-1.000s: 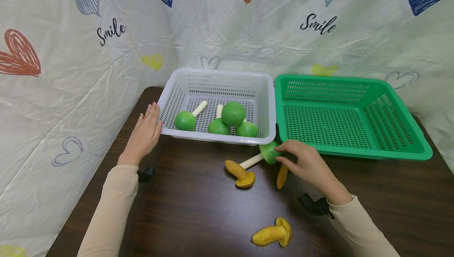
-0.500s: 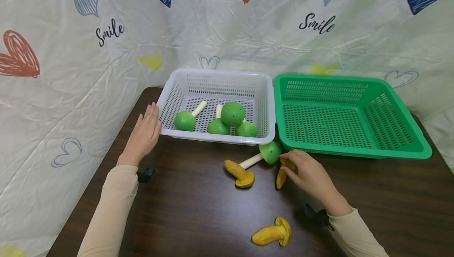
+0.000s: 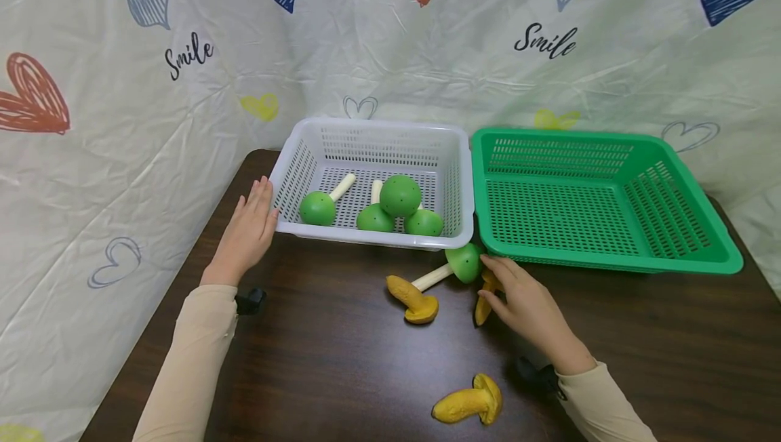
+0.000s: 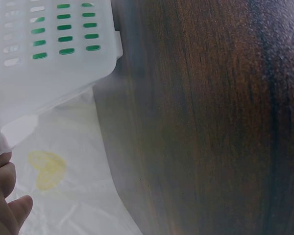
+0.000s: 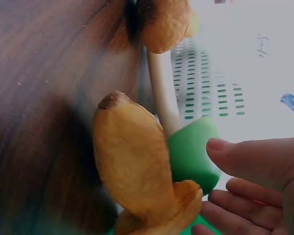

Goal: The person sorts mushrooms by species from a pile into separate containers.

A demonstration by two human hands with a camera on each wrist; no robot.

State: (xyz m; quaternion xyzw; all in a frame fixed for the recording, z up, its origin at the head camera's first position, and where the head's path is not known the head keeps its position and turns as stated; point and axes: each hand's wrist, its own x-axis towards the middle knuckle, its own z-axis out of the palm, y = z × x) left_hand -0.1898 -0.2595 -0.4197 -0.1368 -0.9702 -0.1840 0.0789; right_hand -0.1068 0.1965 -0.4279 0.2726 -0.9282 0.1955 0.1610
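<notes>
Yellow mushroom is lying on a dark wooden worktop, just in front of the green basket, as a person's right hand is hovering over its cap end. The grip of that hand is standing spread, the thumb well apart from the fingers, and the right wrist view is showing nothing pinched between them; the angle is leaving unclear whether a fingertip is touching the mushroom. One green-capped mushroom is resting close beside it, its pale stem stretching toward a second yellow mushroom, while a third yellow mushroom is lying well apart, nearer the person. Across the worktop, the left hand is resting against the left side of the white basket, its fingers lying mostly straight rather than curling round the rim; that basket is holding four green mushrooms. Judging by the pose, the step in hand is the start of a pickup, with the yellow mushroom looking the likelier choice over its green neighbour. Next, the work would seem to be calling for thumb and fingers closing on the cap or stem from both sides, without nudging the neighbour, before any lifting.
</notes>
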